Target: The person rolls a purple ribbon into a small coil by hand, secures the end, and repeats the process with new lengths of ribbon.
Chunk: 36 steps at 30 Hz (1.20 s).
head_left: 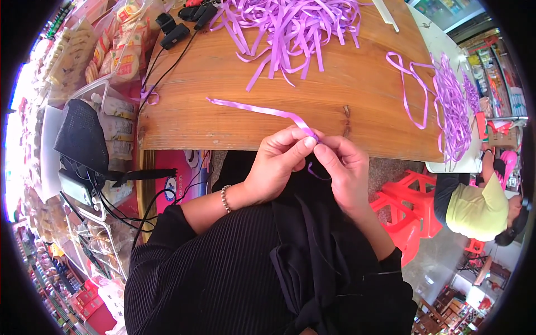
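A shiny purple ribbon is pinched between my two hands just over the table's near edge. My left hand grips it between thumb and forefinger, and one long end stretches out leftward above the wood. Close against it, my right hand pinches the same ribbon with thumb and fingertips. A short curled end hangs below, between the hands. Whether there is a knot under the fingertips is hidden. A large heap of cut purple ribbons lies on the wooden table at the far side.
More purple ribbon hangs in a bundle at the table's right end. Black cables and clips lie at the far left, near bagged snacks. Red plastic stools stand at the right, with a person in a yellow shirt beyond.
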Tool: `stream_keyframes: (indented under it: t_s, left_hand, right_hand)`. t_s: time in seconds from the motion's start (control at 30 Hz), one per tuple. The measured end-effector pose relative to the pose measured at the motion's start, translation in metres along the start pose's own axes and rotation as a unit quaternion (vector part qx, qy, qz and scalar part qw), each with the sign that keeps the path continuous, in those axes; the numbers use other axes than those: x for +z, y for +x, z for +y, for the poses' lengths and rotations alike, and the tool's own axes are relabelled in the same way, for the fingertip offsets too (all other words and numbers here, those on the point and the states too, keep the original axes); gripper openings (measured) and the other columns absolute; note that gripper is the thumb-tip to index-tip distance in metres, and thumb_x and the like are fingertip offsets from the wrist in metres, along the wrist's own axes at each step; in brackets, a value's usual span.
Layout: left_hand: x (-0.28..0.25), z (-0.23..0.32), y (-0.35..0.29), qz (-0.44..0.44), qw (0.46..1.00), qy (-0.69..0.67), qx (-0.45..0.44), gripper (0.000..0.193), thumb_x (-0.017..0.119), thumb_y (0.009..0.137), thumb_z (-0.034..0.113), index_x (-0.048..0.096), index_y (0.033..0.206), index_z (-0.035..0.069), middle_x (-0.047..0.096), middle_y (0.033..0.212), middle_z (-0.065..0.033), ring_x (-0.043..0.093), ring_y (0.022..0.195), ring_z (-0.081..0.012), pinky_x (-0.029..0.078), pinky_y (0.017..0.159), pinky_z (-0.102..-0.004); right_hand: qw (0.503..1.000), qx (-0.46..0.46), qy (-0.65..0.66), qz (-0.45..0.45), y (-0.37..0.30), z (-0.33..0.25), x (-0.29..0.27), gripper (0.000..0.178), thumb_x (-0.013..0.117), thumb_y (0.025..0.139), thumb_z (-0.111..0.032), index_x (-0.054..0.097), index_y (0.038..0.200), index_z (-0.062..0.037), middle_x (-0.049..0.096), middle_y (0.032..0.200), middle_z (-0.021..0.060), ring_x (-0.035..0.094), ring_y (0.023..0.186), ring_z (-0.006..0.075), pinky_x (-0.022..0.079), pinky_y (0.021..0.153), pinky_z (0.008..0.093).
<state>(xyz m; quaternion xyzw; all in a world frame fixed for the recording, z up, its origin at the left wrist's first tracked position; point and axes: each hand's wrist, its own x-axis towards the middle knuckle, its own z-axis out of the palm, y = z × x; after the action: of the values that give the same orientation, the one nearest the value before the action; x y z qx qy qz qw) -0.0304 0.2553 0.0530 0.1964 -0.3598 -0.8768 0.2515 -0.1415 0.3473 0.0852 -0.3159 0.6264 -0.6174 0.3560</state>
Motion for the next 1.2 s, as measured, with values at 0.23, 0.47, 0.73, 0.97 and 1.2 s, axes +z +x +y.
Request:
stream_keyframes:
  t_s: [0.23, 0.47, 0.73, 0.97, 1.2]
  left_hand:
    - [-0.014, 0.032, 0.018, 0.062, 0.986, -0.152, -0.011, 0.020, 0.051, 0.099, 0.027, 0.059, 0.101, 0.009, 0.043, 0.074, 0.0051, 0.039, 0.067, -0.0074, 0.034, 0.059, -0.0224]
    - [-0.089, 0.084, 0.035, 0.133, 0.959, -0.190, 0.164, 0.020, 0.048, 0.100, 0.022, 0.061, 0.106, 0.008, 0.062, 0.093, -0.0009, 0.058, 0.085, -0.0122, 0.047, 0.077, -0.0270]
    - [-0.178, 0.132, 0.026, 0.162, 0.924, -0.218, 0.270, 0.018, 0.048, 0.099, 0.016, 0.060, 0.098, 0.002, 0.063, 0.091, -0.0086, 0.060, 0.089, -0.0220, 0.051, 0.086, -0.0374]
    - [-0.127, 0.119, 0.028, 0.015, 0.948, -0.270, 0.167, 0.017, 0.044, 0.101, 0.017, 0.054, 0.108, 0.004, 0.054, 0.085, -0.0009, 0.047, 0.067, -0.0095, 0.044, 0.062, -0.0230]
    - [-0.095, 0.105, 0.012, -0.038, 0.991, -0.113, 0.059, 0.026, 0.052, 0.098, 0.017, 0.057, 0.119, 0.002, 0.053, 0.086, 0.0013, 0.033, 0.064, -0.0064, 0.027, 0.052, -0.0186]
  right_hand:
    - [0.995, 0.031, 0.075, 0.052, -0.003, 0.009, -0.021, 0.004, 0.054, 0.087, -0.002, 0.058, 0.087, -0.0017, 0.047, 0.068, -0.0034, 0.039, 0.057, 0.0037, 0.029, 0.051, 0.0200]
    - [0.990, 0.025, 0.069, 0.118, -0.019, 0.027, -0.113, 0.005, 0.051, 0.087, -0.002, 0.057, 0.088, -0.0018, 0.045, 0.063, -0.0015, 0.037, 0.053, 0.0052, 0.028, 0.048, 0.0205]
    - [0.962, 0.047, 0.168, 0.211, -0.059, 0.059, -0.236, 0.005, 0.053, 0.086, -0.010, 0.052, 0.085, -0.0044, 0.042, 0.060, -0.0006, 0.033, 0.047, 0.0079, 0.028, 0.047, 0.0228]
    - [0.936, 0.009, 0.255, 0.242, -0.067, 0.066, -0.265, 0.011, 0.058, 0.092, -0.016, 0.057, 0.094, -0.0050, 0.053, 0.070, 0.0009, 0.046, 0.058, 0.0114, 0.038, 0.058, 0.0269]
    - [0.866, -0.113, 0.416, 0.254, -0.070, 0.059, -0.308, 0.019, 0.054, 0.094, -0.009, 0.059, 0.111, -0.0010, 0.062, 0.114, 0.0118, 0.059, 0.104, 0.0227, 0.048, 0.092, 0.0400]
